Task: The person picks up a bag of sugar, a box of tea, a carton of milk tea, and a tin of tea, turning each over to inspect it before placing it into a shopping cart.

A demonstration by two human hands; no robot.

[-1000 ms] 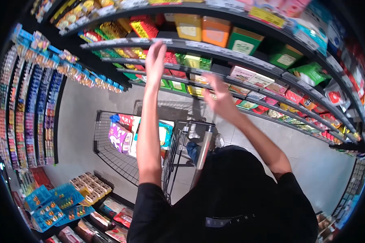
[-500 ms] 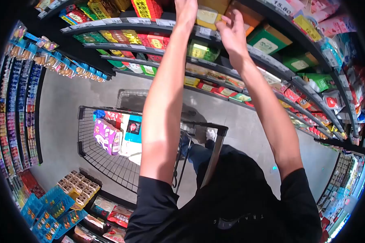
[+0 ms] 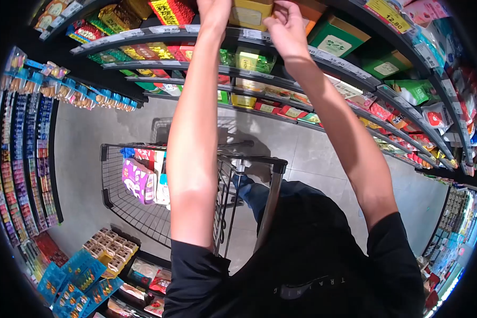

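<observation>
On a stocked shelf (image 3: 254,34), a yellow box at the centre of the work

The person stands facing the shelf with both arms stretched out, and the step in hand looks like handling the yellow box (image 3: 247,17), which appears to stand just above the price rail, between the two hands. The left hand (image 3: 215,11) is at the box's left side, its fingers cut off by the top of the view, so how far open they are, and whether they hold anything, cannot be told. The right hand (image 3: 289,33) is at the box's right edge, fingers half curled and thumb a little apart from the forefinger (a loose pinch, perhaps); whether it grips the box or merely rests beside it is unclear. Shifting the box would, by judgement, call for a hold on both sides and care not to catch its neighbour, an orange box (image 3: 310,22).

That orange box is partly hidden behind the right hand, while a green box (image 3: 340,34) farther right is in plain view. The yellow box's top is out of frame, and the writing on its pale label is too small to read. Below, the left forearm covers part of a shopping cart (image 3: 269,208) and its load; a purple package (image 3: 138,180) shows clearly, but what lies under the arm does not.
</observation>
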